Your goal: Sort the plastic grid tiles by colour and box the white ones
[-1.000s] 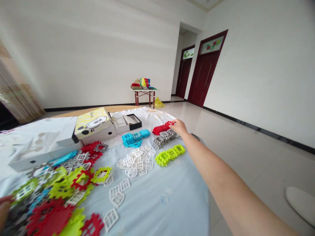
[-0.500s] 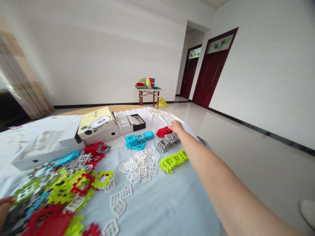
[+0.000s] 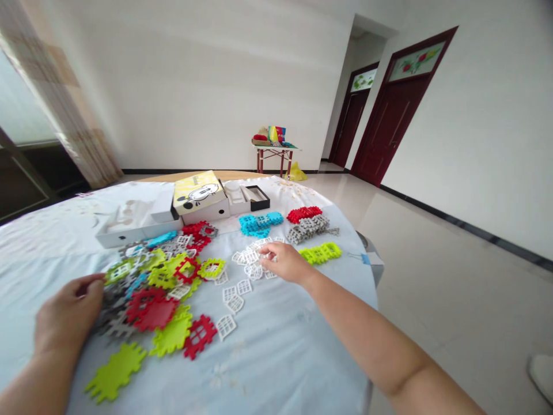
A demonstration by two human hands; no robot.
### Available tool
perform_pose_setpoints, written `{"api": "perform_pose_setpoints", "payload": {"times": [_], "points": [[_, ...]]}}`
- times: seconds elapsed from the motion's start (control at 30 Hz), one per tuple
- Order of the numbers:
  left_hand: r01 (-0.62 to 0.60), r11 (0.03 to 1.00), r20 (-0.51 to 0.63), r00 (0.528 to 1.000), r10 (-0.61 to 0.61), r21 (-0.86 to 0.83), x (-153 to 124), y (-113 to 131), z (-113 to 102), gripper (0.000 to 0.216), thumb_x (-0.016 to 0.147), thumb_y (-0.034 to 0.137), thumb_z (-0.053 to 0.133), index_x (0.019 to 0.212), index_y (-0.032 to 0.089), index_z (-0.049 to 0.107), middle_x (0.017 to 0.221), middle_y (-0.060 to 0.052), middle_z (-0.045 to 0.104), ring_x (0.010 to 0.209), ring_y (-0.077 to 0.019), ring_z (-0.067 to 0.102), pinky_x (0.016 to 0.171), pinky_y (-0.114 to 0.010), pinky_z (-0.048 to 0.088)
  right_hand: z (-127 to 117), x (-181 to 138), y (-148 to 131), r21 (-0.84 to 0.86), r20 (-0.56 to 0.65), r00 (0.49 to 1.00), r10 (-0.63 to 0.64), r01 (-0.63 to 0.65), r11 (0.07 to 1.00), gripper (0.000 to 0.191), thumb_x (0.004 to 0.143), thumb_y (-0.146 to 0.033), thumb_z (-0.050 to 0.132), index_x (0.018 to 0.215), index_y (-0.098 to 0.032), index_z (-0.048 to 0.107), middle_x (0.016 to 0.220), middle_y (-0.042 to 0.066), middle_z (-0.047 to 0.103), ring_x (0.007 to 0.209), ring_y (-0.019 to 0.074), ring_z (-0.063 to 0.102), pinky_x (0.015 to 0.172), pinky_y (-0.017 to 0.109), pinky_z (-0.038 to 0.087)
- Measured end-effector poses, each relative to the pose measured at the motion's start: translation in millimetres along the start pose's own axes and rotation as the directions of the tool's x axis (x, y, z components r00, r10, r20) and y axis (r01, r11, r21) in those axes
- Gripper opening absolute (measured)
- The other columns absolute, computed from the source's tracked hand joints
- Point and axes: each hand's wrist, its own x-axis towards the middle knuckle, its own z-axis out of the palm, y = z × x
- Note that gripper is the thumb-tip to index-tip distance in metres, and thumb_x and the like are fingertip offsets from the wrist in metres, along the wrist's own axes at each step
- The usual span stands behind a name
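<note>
On the left, a mixed heap of flat plastic building pieces (image 3: 149, 305) in red, green, grey and blue spreads over the table. My left hand (image 3: 71, 311) is curled at its left edge, fingertips closed on the rim of a green piece with a white window insert (image 3: 118, 271). Over the pile of white window inserts (image 3: 246, 256) hovers my right hand (image 3: 283, 262), its thumb and fingers slightly apart with nothing visible between them. Sorted by colour beyond it are blue pieces (image 3: 259, 222), red pieces (image 3: 305, 214), grey pieces (image 3: 306, 229) and green pieces (image 3: 320, 253).
At the table's back stand a yellow-lidded box (image 3: 199, 193), a white open box (image 3: 110, 235) and a small black tray (image 3: 259, 199). A pale blue cloth (image 3: 276, 357) covers the round table. A small side table (image 3: 274, 148) stands by the far wall.
My right hand has drawn back from the red pieces toward the white inserts. The view has shifted, bringing more of my left hand and the table's near side into sight.
</note>
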Motion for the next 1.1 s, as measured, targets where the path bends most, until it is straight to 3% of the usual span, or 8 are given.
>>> {"api": "perform_pose_setpoints", "payload": {"times": [0.2, 0.4, 0.57, 0.67, 0.87, 1.0, 1.1], "points": [[0.047, 0.999, 0.062, 0.997, -0.048, 0.021, -5.5, 12.8, -7.7, 0.044, 0.074, 0.041, 0.043, 0.105, 0.018, 0.063, 0.089, -0.007, 0.064, 0.077, -0.0193, 0.055, 0.067, -0.028, 0.041, 31.4, -7.5, -35.7, -0.099, 0.17, 0.984, -0.062, 0.079, 0.992, 0.025, 0.074, -0.024, 0.061, 0.099, -0.019, 0.063, 0.093, 0.004, 0.064, 0.077, 0.0147, 0.059, 0.076, 0.027, 0.043], [0.035, 0.999, 0.044, 0.998, -0.035, -0.004, -2.8, 5.0, -2.8, 0.046, 0.074, 0.042, 0.043, 0.107, 0.017, 0.062, 0.09, -0.008, 0.063, 0.077, -0.0193, 0.054, 0.069, -0.03, 0.041, 59.3, 12.8, -46.5, -0.275, 0.151, 0.984, -0.1, 0.139, 0.951, 0.024, 0.078, -0.025, 0.056, 0.101, -0.02, 0.062, 0.1, 0.006, 0.063, 0.101, 0.0196, 0.052, 0.09, 0.033, 0.037], [0.054, 0.999, 0.015, 0.998, -0.054, 0.0, -4.6, 0.3, -3.1, 0.046, 0.076, 0.042, 0.039, 0.108, 0.017, 0.062, 0.09, -0.009, 0.063, 0.076, -0.02, 0.054, 0.067, -0.03, 0.04, 89.4, 33.4, -52.9, -0.387, 0.099, 0.994, -0.042, 0.077, 0.919, 0.031, 0.078, -0.039, 0.056, 0.105, -0.026, 0.061, 0.108, 0.005, 0.059, 0.104, 0.023, 0.048, 0.086, 0.037, 0.038], [0.053, 0.998, 0.007, 0.999, -0.053, 0.033, -5.1, -1.6, -3.9, 0.046, 0.075, 0.042, 0.039, 0.107, 0.018, 0.063, 0.088, -0.008, 0.063, 0.073, -0.0203, 0.053, 0.063, -0.03, 0.04, 99.5, 37.6, -55.0, -0.427, 0.126, 0.992, -0.003, 0.057, 0.902, 0.031, 0.079, -0.045, 0.053, 0.102, -0.027, 0.062, 0.104, 0.005, 0.061, 0.1, 0.0238, 0.05, 0.083, 0.039, 0.038], [0.031, 0.997, 0.006, 0.999, -0.032, 0.067, -3.8, -0.7, -5.4, 0.046, 0.074, 0.042, 0.041, 0.105, 0.018, 0.064, 0.086, -0.008, 0.064, 0.069, -0.02, 0.053, 0.059, -0.028, 0.04, 80.2, 22.9, -59.9, -0.387, 0.138, 0.988, -0.073, 0.122, 0.914, 0.023, 0.085, -0.037, 0.047, 0.093, -0.024, 0.064, 0.093, 0.005, 0.064, 0.092, 0.0207, 0.054, 0.081, 0.036, 0.038], [0.035, 0.998, 0.009, 0.999, -0.036, 0.061, -3.6, -0.1, -5.1, 0.046, 0.074, 0.042, 0.041, 0.105, 0.018, 0.064, 0.085, -0.007, 0.063, 0.068, -0.0189, 0.051, 0.06, -0.028, 0.04, 48.3, 0.6, -52.6, -0.187, 0.131, 0.987, -0.092, 0.115, 0.976, 0.021, 0.085, -0.033, 0.049, 0.091, -0.02, 0.064, 0.08, 0.002, 0.063, 0.078, 0.0144, 0.056, 0.072, 0.025, 0.039], [0.04, 0.998, 0.011, 0.999, -0.04, 0.045, -5.9, 1.6, -6.2, 0.045, 0.074, 0.041, 0.042, 0.105, 0.017, 0.064, 0.085, -0.007, 0.062, 0.068, -0.0181, 0.051, 0.062, -0.028, 0.04, 28.6, -16.0, -37.9, -0.029, 0.124, 0.992, -0.014, 0.017, 0.999, 0.026, 0.083, -0.032, 0.051, 0.104, -0.019, 0.06, 0.07, -0.002, 0.059, 0.065, 0.0109, 0.054, 0.062, 0.021, 0.039]]}}
